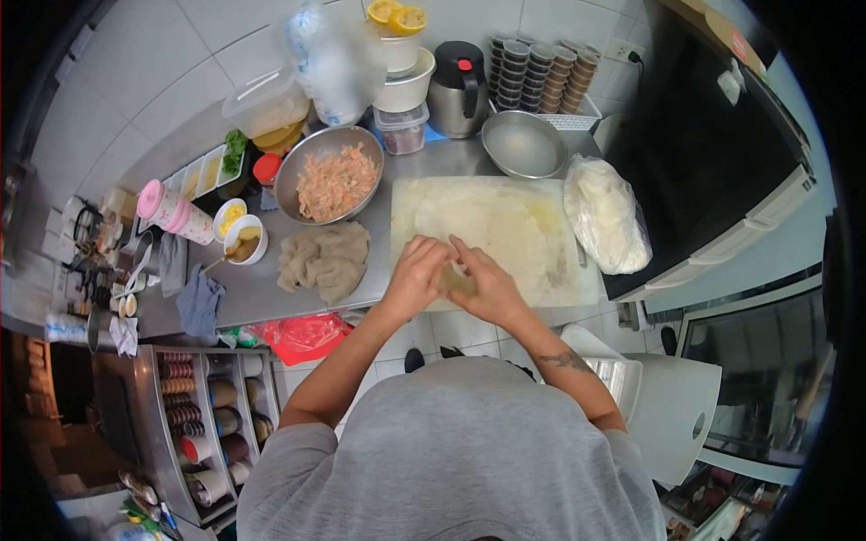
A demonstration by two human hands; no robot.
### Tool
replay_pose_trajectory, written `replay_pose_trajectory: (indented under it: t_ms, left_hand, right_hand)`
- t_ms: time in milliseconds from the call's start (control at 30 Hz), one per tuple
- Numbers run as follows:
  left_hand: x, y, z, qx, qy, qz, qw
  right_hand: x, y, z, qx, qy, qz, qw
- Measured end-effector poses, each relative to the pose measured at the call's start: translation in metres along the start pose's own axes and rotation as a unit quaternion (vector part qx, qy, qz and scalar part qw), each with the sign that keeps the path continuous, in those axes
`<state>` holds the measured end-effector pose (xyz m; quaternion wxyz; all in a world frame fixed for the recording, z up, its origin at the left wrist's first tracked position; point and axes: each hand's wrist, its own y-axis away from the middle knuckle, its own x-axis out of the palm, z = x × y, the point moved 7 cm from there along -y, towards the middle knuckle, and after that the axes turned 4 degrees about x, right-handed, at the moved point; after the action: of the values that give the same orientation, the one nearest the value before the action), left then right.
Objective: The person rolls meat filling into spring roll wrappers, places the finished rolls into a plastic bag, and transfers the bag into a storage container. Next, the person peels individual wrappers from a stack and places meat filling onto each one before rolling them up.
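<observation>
Over the near part of the white cutting board [487, 198], my left hand [420, 275] and my right hand [487, 287] meet at their fingertips. Fingers of both hands are bent around a small pale, yellowish thing [458, 278], mostly hidden between them; what it is I cannot make out. Left of the board lies a crumpled beige cloth [325, 260]. Behind the cloth stands a metal bowl [287, 185] of pinkish-orange shredded mix [336, 183]. A plastic bag of white dough-like stuff [606, 212] rests on the board's right edge.
An empty-looking metal bowl [524, 144] sits behind the board, near a steel jug [457, 88] and stacked sauce cups [541, 77]. Two small white bowls [244, 240], a pink cup [174, 213] and a blue cloth [198, 299] are at the left.
</observation>
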<state>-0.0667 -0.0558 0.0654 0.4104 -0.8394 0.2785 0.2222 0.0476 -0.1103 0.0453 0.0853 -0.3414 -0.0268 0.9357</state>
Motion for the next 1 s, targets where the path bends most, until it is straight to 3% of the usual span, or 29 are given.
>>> replay_pose_trajectory:
  t_ms: [100,200,300,333,433,533,633,700,733,800,900,1000]
  left_hand:
    - [-0.019,-0.005,-0.008,-0.016,-0.027,-0.122,0.992]
    - [-0.032,0.024,0.041,-0.184,0.017,-0.206,0.961]
    - [-0.032,0.039,0.073,-0.308,0.275,-0.264,0.872]
    - [-0.03,0.034,0.072,-0.298,0.308,-0.266,0.863]
    - [-0.029,0.014,0.074,-0.329,0.318,-0.212,0.863]
    - [-0.014,-0.016,0.087,-0.3,0.341,-0.055,0.889]
    - [-0.011,-0.078,0.07,-0.146,0.118,0.068,0.98]
    - [0.018,-0.113,0.072,-0.106,0.052,0.184,0.976]
    - [0.031,-0.127,0.072,-0.1,0.039,0.198,0.974]
    - [0.054,-0.145,0.072,-0.087,0.015,0.228,0.97]
    - [0.048,-0.147,0.07,-0.025,-0.156,0.103,0.982]
    - [0.04,-0.118,0.094,-0.116,-0.105,0.166,0.974]
  right_hand:
    - [0.006,-0.019,0.009,0.002,-0.019,0.006,1.0]
    - [-0.015,-0.027,0.034,-0.013,-0.14,0.014,0.99]
    - [-0.051,-0.026,0.056,-0.014,-0.305,-0.027,0.952]
    - [-0.059,-0.025,0.056,-0.014,-0.362,-0.048,0.931]
    - [-0.068,-0.013,0.018,0.053,-0.563,-0.105,0.818]
    - [-0.063,0.011,-0.028,0.167,-0.623,-0.19,0.74]
    - [-0.03,0.047,-0.088,0.234,-0.602,-0.17,0.744]
    - [-0.012,0.065,-0.096,0.228,-0.628,-0.158,0.727]
    - [-0.009,0.07,-0.1,0.224,-0.64,-0.154,0.719]
    - [-0.009,0.078,-0.115,0.292,-0.557,-0.149,0.763]
    - [-0.023,0.079,-0.125,0.297,-0.51,-0.171,0.789]
    - [-0.037,0.079,-0.124,0.287,-0.469,-0.179,0.816]
